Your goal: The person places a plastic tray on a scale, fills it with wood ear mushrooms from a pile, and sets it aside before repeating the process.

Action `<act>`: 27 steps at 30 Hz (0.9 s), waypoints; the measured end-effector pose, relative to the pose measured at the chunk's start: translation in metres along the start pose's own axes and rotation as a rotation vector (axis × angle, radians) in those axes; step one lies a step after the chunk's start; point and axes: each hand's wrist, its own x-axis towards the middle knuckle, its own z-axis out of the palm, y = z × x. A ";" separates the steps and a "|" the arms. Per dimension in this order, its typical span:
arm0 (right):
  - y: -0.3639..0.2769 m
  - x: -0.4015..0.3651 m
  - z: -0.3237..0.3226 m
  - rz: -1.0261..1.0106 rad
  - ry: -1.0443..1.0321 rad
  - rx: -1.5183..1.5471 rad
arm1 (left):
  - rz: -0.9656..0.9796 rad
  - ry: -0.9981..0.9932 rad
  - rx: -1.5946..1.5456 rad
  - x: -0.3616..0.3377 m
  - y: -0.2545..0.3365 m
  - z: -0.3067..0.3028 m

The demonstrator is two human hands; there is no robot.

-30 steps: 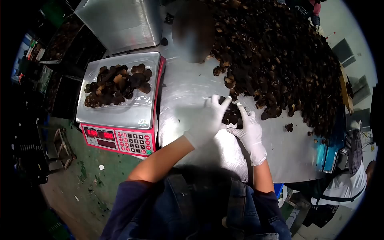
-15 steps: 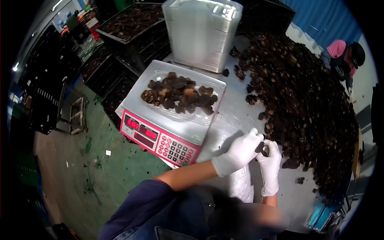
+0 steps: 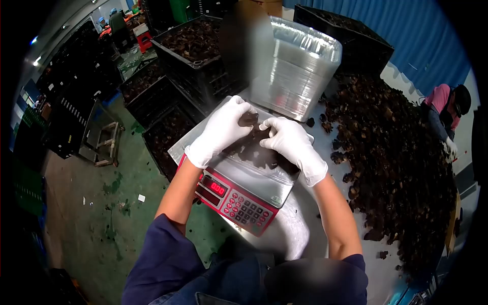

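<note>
Both of my white-gloved hands are over the clear plastic tray on the scale (image 3: pixel 247 190). My left hand (image 3: pixel 221 131) pinches a dark brown mushroom piece (image 3: pixel 248 119) between thumb and fingers. Facing it from the right, my right hand (image 3: pixel 291 144) has its fingers curled around a dark piece that is mostly hidden. Under and between the hands lie more dark brown mushroom pieces (image 3: pixel 258 152) in the tray, blurred and partly covered. Part of the scale's red display is hidden by my left arm; the visible window reads 0.00.
A tall stack of clear trays (image 3: pixel 295 71) stands behind the scale. To the right spreads a large heap of dark mushrooms (image 3: pixel 396 168), with a co-worker (image 3: pixel 445 112) beyond it. Filled black crates (image 3: pixel 188 43) stand at the back left. A clear plastic bag (image 3: pixel 295 229) lies in front.
My hands have moved left from the edge of the heap to above the tray on the scale. The view has shifted, and the hands are now farther apart.
</note>
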 end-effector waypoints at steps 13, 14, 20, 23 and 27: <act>0.049 -0.021 0.012 -0.040 0.437 0.256 | -0.004 -0.018 -0.303 -0.010 -0.049 0.007; 0.049 -0.021 0.014 -0.122 0.432 0.190 | -0.023 -0.001 -0.352 -0.011 -0.050 0.005; 0.040 -0.042 0.010 -0.202 0.399 0.218 | -0.167 0.062 -0.538 -0.018 -0.042 -0.019; 0.045 -0.052 -0.001 -0.192 0.412 0.267 | -0.214 0.073 -0.476 -0.020 -0.043 -0.035; 0.036 -0.067 -0.015 -0.029 0.414 0.253 | -0.189 0.168 -0.341 -0.023 -0.057 -0.042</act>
